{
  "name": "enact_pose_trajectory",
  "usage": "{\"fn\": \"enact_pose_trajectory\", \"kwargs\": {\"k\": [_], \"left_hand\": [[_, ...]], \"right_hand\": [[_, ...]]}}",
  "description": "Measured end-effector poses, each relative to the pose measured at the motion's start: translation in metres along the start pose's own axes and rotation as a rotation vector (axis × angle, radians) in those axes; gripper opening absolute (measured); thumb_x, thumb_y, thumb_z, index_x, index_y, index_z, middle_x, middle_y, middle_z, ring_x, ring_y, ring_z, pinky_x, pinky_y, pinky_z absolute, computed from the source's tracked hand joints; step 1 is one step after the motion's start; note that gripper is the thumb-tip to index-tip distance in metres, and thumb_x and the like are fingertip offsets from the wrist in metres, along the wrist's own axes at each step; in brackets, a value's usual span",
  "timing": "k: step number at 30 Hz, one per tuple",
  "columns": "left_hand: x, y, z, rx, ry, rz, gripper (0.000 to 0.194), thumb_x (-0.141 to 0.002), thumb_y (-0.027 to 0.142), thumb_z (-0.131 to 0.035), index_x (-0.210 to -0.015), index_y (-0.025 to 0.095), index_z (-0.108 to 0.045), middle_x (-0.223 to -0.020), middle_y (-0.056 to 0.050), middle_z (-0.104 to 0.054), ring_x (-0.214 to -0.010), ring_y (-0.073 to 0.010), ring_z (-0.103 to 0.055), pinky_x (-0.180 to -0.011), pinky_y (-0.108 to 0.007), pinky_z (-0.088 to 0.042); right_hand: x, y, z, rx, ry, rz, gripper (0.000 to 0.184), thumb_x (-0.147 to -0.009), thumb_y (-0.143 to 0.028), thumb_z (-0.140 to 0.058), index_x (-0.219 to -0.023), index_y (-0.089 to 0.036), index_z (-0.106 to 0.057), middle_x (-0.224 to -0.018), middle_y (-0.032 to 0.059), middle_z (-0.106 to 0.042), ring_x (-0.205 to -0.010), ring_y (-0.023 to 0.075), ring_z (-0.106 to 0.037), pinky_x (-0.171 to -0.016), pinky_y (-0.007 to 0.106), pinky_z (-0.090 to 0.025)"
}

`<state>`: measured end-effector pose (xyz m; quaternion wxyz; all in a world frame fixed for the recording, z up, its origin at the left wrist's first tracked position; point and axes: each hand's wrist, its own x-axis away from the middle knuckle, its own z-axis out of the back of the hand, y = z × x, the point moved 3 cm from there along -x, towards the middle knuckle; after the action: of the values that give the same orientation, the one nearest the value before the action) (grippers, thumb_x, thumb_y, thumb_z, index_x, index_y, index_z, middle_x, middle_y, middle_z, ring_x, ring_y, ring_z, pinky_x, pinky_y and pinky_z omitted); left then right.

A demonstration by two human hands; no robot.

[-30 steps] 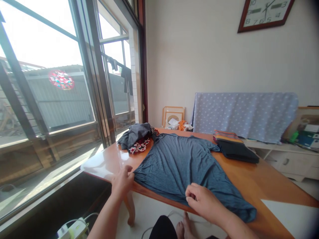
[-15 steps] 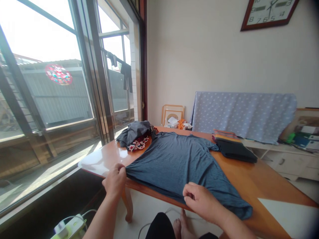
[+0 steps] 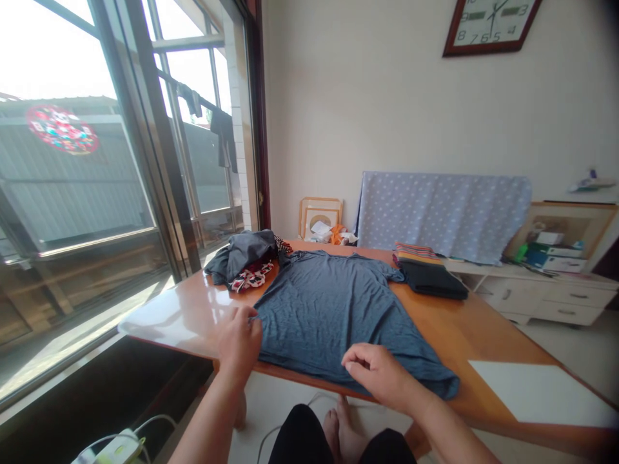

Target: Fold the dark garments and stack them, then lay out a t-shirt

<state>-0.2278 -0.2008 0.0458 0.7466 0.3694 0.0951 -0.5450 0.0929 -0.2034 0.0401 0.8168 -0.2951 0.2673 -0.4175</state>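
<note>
A blue-grey T-shirt (image 3: pixel 329 309) lies spread on the wooden table (image 3: pixel 483 335), its neck at the far side and its hem along the near edge. My left hand (image 3: pixel 240 338) is closed on the shirt's left side, close to the hem corner, with a bit of cloth at the fingertips. Over the middle of the hem is my right hand (image 3: pixel 380 374), loosely curled with a gap between thumb and fingers. No cloth shows in it, and the shirt beneath is not lifted.
A heap of dark and patterned clothes (image 3: pixel 246 258) sits at the back left. Folded clothes (image 3: pixel 430 277) are stacked at the back right. A white sheet (image 3: pixel 536 390) lies on the right. Big windows (image 3: pixel 72 193) line the left; a power strip (image 3: pixel 116 448) is below.
My left hand has drawn the shirt's left corner inward, and the stretched side has slackened. My right hand stays by the hem. The view has turned a little to the right.
</note>
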Motion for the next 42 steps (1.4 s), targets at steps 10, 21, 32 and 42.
{"fn": "enact_pose_trajectory", "kwargs": {"k": [10,21,32,42], "left_hand": [[0.036,0.096,-0.060,0.219,-0.408,-0.435,0.020,-0.092,0.027,-0.049,-0.102,0.026,-0.066,-0.105,-0.006,-0.066,-0.103,-0.0242,-0.058,-0.087,-0.036,-0.040],[0.047,0.097,-0.070,0.034,-0.433,-0.476,0.028,-0.095,0.041,-0.047,-0.116,0.029,-0.062,-0.124,-0.005,-0.061,-0.117,-0.0261,-0.051,-0.095,-0.040,-0.035],[0.044,0.099,-0.074,0.006,-0.461,-0.468,0.032,-0.095,0.045,-0.045,-0.116,0.029,-0.062,-0.126,-0.006,-0.060,-0.118,-0.0277,-0.050,-0.094,-0.042,-0.036],[0.042,0.097,-0.078,0.000,-0.447,-0.478,0.032,-0.095,0.046,-0.043,-0.116,0.028,-0.060,-0.126,-0.006,-0.060,-0.118,-0.0283,-0.050,-0.093,-0.043,-0.036]], "right_hand": [[0.036,0.061,0.071,-0.034,0.397,-0.189,0.031,-0.092,-0.043,-0.049,-0.089,-0.020,-0.069,-0.080,0.0008,-0.067,-0.077,0.0173,-0.059,-0.070,0.025,-0.045],[0.083,0.107,0.104,0.117,0.554,-0.322,0.028,-0.089,-0.045,-0.052,-0.098,-0.025,-0.069,-0.088,0.0019,-0.072,-0.082,0.0208,-0.065,-0.075,0.028,-0.047],[0.095,0.104,0.100,0.359,0.417,-0.245,0.025,-0.078,-0.022,-0.053,-0.097,-0.027,-0.069,-0.103,0.0026,-0.067,-0.099,0.0206,-0.060,-0.087,0.030,-0.045],[0.097,0.109,0.098,0.549,0.431,-0.318,0.037,-0.074,-0.009,-0.051,-0.100,-0.030,-0.067,-0.106,0.0011,-0.065,-0.104,0.0204,-0.056,-0.089,0.031,-0.040]]}}
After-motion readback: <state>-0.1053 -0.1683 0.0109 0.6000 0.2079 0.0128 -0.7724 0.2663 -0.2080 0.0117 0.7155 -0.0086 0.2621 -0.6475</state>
